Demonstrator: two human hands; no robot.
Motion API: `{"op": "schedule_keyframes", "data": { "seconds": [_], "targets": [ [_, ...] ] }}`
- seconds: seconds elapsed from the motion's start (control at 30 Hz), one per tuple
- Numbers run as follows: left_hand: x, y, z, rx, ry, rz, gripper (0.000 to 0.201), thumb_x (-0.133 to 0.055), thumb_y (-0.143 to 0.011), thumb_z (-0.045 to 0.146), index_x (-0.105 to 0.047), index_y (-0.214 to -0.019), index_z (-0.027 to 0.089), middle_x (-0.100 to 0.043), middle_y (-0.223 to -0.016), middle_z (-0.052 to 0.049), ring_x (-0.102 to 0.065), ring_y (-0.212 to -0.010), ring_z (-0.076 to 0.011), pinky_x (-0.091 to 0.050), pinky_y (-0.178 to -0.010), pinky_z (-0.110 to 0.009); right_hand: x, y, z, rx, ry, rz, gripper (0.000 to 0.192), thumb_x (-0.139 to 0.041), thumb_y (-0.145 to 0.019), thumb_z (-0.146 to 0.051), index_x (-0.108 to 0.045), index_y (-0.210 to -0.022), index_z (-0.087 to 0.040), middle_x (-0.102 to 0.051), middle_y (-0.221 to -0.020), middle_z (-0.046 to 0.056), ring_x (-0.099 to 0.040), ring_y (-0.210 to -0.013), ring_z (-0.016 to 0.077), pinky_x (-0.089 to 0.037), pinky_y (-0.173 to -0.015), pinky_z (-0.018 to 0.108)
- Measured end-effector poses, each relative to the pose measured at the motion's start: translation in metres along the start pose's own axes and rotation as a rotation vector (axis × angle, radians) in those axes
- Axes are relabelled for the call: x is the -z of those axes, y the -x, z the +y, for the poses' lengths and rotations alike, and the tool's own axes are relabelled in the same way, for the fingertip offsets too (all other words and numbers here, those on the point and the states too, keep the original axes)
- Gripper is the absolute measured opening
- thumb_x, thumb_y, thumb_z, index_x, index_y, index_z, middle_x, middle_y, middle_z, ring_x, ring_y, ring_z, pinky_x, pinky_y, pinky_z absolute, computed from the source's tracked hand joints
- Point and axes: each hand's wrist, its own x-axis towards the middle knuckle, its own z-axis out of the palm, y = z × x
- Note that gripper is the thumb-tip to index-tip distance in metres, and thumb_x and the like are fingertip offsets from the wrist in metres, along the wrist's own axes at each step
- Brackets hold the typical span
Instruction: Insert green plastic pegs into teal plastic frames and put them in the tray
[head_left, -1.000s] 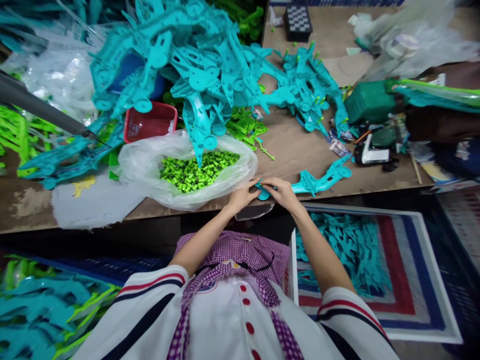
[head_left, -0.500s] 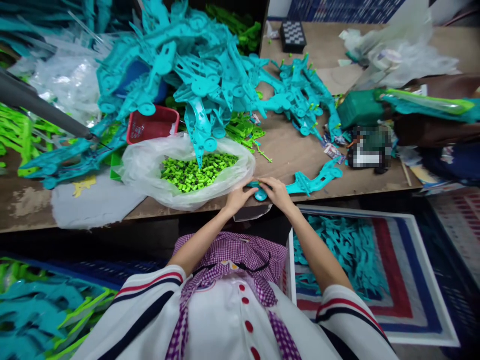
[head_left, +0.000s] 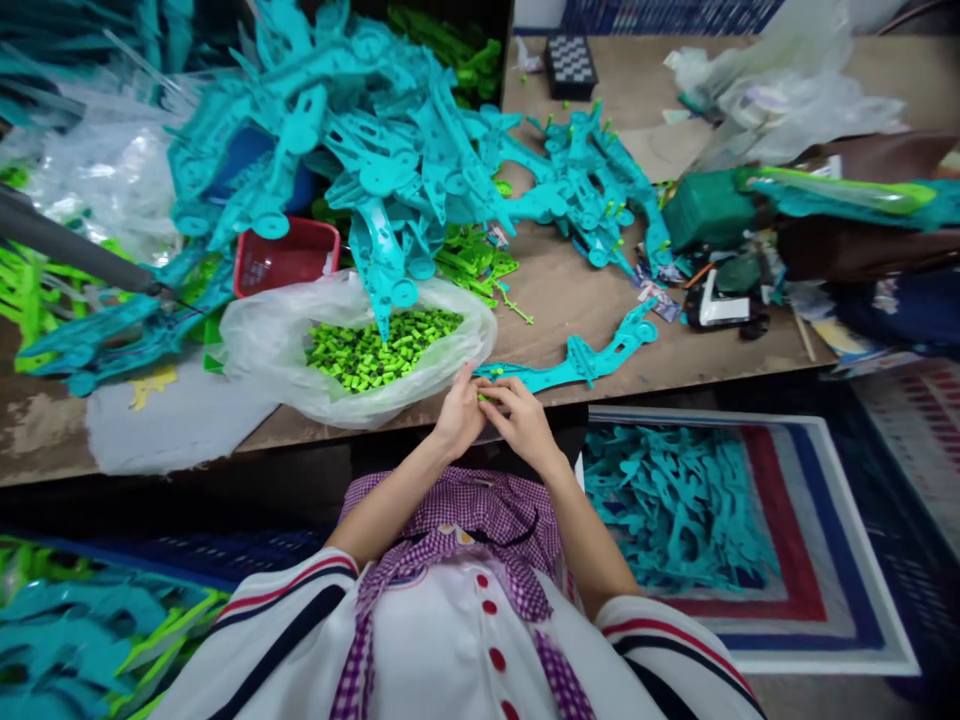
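My left hand (head_left: 459,415) is half closed, palm turned inward, at the table's front edge beside the plastic bag. The fingertips of my right hand (head_left: 519,425) meet it, and both hands close around a small green plastic piece (head_left: 482,396). How many pieces my left palm holds is hidden. Just beyond my fingers lies a long teal plastic part (head_left: 581,362), flat on the table, with a green piece near its left end. Left of my hands, the clear plastic bag (head_left: 281,385) gapes around many short green pieces (head_left: 367,360).
A high heap of teal parts (head_left: 390,150) rises behind the bag, beside a red bin (head_left: 289,262). More teal parts (head_left: 600,190) with green pieces lie at back right. Below the table, at right, stands a white-rimmed crate (head_left: 862,540) holding teal parts. A grey cloth (head_left: 176,410) lies left.
Both hands have come off the teal part and moved slightly left and toward me, meeting around a small green piece. The teal part now lies by itself on the table.
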Motion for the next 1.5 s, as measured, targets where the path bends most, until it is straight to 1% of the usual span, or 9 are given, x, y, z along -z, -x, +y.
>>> {"op": "schedule_keyframes", "data": {
  "seconds": [0.1,0.2,0.33,0.43,0.6,0.77,0.93,1.27,1.5],
  "targets": [
    [-0.003,-0.003,0.0,-0.029,-0.112,-0.071,0.044,-0.028,-0.099,0.052,-0.053,-0.122,0.024,-0.065,-0.099,-0.005,-0.062,-0.092,-0.0174,-0.05,-0.087,-0.035,0.014,-0.004,-0.007,-0.035,0.01,0.014,0.021,-0.051,-0.095,-0.036,-0.064,-0.108,-0.026,-0.063,-0.104,0.008,-0.061,-0.101,0.0233,-0.052,-0.091,0.041],
    [-0.011,-0.013,-0.008,-0.136,-0.355,-0.102,0.046,-0.029,-0.097,0.054,-0.051,-0.125,0.025,-0.063,-0.111,-0.008,-0.062,-0.097,-0.0205,-0.05,-0.086,-0.039,0.035,-0.021,-0.008,-0.138,-0.066,0.218,0.026,-0.049,-0.096,-0.04,-0.058,-0.116,-0.026,-0.065,-0.102,0.006,-0.064,-0.092,0.0194,-0.055,-0.083,0.035],
    [-0.044,-0.041,-0.03,-0.545,-1.034,-0.247,0.041,-0.051,-0.091,0.048,-0.057,-0.122,0.021,-0.053,-0.131,-0.013,-0.05,-0.123,-0.0265,-0.04,-0.104,-0.042,0.062,-0.047,0.009,-0.195,-0.104,0.595,0.04,-0.04,-0.099,-0.044,-0.047,-0.133,-0.025,-0.063,-0.114,0.009,-0.064,-0.104,0.0199,-0.056,-0.087,0.035],
    [-0.07,-0.068,-0.045,-0.765,-1.495,-0.436,0.045,-0.061,-0.087,0.037,-0.056,-0.13,0.024,-0.043,-0.146,-0.013,-0.033,-0.139,-0.0316,-0.026,-0.114,-0.047,0.085,-0.037,0.03,-0.213,-0.152,0.712,0.036,-0.048,-0.095,-0.047,-0.056,-0.12,-0.022,-0.067,-0.107,0.009,-0.067,-0.099,0.0214,-0.057,-0.086,0.039],
    [-0.056,-0.086,-0.048,-0.682,-1.849,-0.51,0.044,-0.055,-0.092,0.029,-0.053,-0.135,0.031,-0.038,-0.153,-0.009,-0.044,-0.131,-0.0308,-0.036,-0.104,-0.046,0.139,0.017,0.061,-0.291,-0.036,0.897,0.031,-0.065,-0.084,-0.047,-0.062,-0.1,-0.021,-0.069,-0.094,0.007,-0.068,-0.088,0.0216,-0.056,-0.081,0.039],
    [-0.019,-0.07,-0.038,-0.701,-1.939,-0.471,0.045,-0.043,-0.097,0.031,-0.048,-0.141,0.033,-0.035,-0.156,-0.008,-0.048,-0.125,-0.0302,-0.038,-0.097,-0.045,0.18,0.004,0.133,-0.287,0.102,0.672,0.034,-0.067,-0.079,-0.051,-0.065,-0.09,-0.019,-0.068,-0.088,0.006,-0.066,-0.081,0.0202,-0.055,-0.077,0.036],
    [-0.016,-0.066,-0.034,-0.688,-1.911,-0.469,0.044,-0.043,-0.096,0.032,-0.05,-0.139,0.036,-0.036,-0.156,-0.006,-0.051,-0.121,-0.0297,-0.038,-0.095,-0.044,0.178,-0.027,0.196,-0.296,0.119,0.515,0.034,-0.058,-0.084,-0.05,-0.064,-0.094,-0.019,-0.071,-0.093,0.008,-0.066,-0.086,0.0211,-0.055,-0.08,0.037],
    [-0.017,-0.067,-0.033,-0.663,-1.904,-0.477,0.044,-0.04,-0.097,0.034,-0.05,-0.14,0.036,-0.034,-0.157,-0.005,-0.049,-0.122,-0.0305,-0.037,-0.095,-0.044,0.17,-0.029,0.208,-0.322,0.154,0.517,0.032,-0.056,-0.087,-0.047,-0.065,-0.098,-0.018,-0.071,-0.096,0.009,-0.067,-0.085,0.0213,-0.056,-0.08,0.037],
    [-0.017,-0.067,-0.034,-0.681,-1.946,-0.488,0.045,-0.037,-0.098,0.034,-0.048,-0.142,0.035,-0.032,-0.158,-0.006,-0.05,-0.12,-0.0304,-0.037,-0.092,-0.043,0.178,-0.042,0.204,-0.245,0.257,0.27,0.021,-0.055,-0.086,-0.032,-0.067,-0.097,-0.019,-0.071,-0.095,0.008,-0.066,-0.084,0.0226,-0.054,-0.077,0.038]
  ]
}}
